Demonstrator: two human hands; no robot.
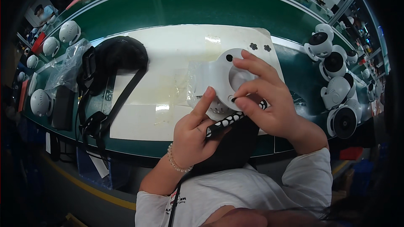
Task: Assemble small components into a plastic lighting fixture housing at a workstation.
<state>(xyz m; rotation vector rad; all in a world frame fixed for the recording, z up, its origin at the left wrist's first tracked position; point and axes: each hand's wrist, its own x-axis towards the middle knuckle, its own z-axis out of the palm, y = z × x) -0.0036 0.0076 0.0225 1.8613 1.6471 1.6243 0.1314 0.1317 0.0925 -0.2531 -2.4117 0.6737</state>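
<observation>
white camera housing point(219, 77) lies flat under both hands | right hand point(269, 101) nearer, fingertips pinching its front face from above-right | left hand point(195, 132) grips near edge from below

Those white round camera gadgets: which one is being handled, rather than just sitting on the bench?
The white round gadget at the centre, over the white mat: both hands grip it. The others stand untouched in rows along the bench's left and right edges.

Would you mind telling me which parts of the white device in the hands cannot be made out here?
Head view only:
- Lower half of the white device: hidden by the left hand and right hand.
- What the right fingertips pinch: too small.
- Clear film around the device: edges blurred.
</observation>
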